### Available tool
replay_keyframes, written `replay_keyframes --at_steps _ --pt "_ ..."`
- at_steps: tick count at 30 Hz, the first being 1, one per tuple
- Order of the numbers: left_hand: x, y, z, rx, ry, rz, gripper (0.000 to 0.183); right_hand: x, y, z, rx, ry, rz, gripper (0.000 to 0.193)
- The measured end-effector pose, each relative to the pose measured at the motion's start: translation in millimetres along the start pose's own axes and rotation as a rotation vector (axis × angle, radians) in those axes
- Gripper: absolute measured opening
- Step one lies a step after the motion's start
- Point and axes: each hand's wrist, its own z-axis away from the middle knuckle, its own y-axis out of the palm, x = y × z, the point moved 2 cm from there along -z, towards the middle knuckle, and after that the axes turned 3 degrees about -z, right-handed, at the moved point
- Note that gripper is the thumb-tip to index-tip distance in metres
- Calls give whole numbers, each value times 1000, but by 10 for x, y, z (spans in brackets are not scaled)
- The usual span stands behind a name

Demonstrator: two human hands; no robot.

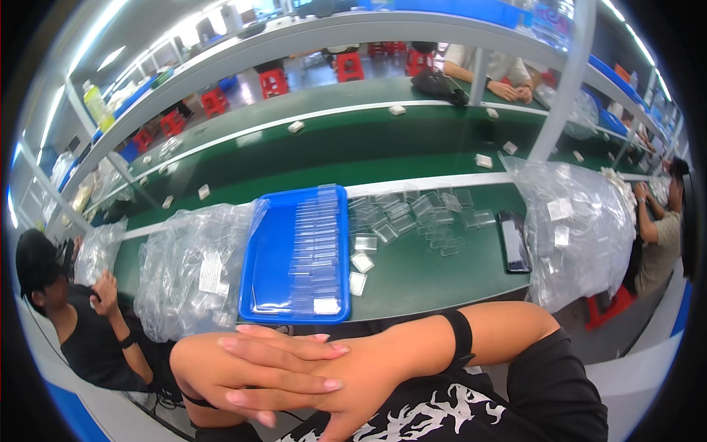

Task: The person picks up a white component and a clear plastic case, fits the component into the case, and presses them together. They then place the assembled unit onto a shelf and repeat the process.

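My left hand [258, 368] rests across the back of my right hand [368, 372], close to my body and in front of the bench edge. The left fingers are stretched out and slightly apart, with nothing between them. Most of the right fingers are hidden beneath the left hand. Just beyond both hands is a blue tray [269, 254]. Along its right side runs a column of overlapping clear plastic pieces [315, 243]. More clear flat cases [401, 214] lie scattered to the tray's right, and a few whitish square ones [358, 283] sit beside its edge.
Clear plastic bags flank the bench, one on the left [195, 265], one on the right [578, 228]. A dark phone [515, 243] lies by the right bag. Beyond runs a green belt [339, 162] with small white packs, under a shelf frame [368, 29]. People sit left, right and opposite.
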Motion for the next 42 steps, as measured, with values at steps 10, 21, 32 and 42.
replay_keyframes --at_steps 10,21,32,42 --pt "481 42 -573 -908 316 -73 72 86 -66 -291 -394 -283 581 24" --pt "420 -616 -663 196 -249 -10 71 -152 -282 53 159 -34 18 104" --pt "482 121 -605 -914 -449 156 32 -361 -1191 621 -45 113 -125 42" --pt "839 32 -556 -811 110 -326 24 -189 -1279 1032 -654 53 293 11"
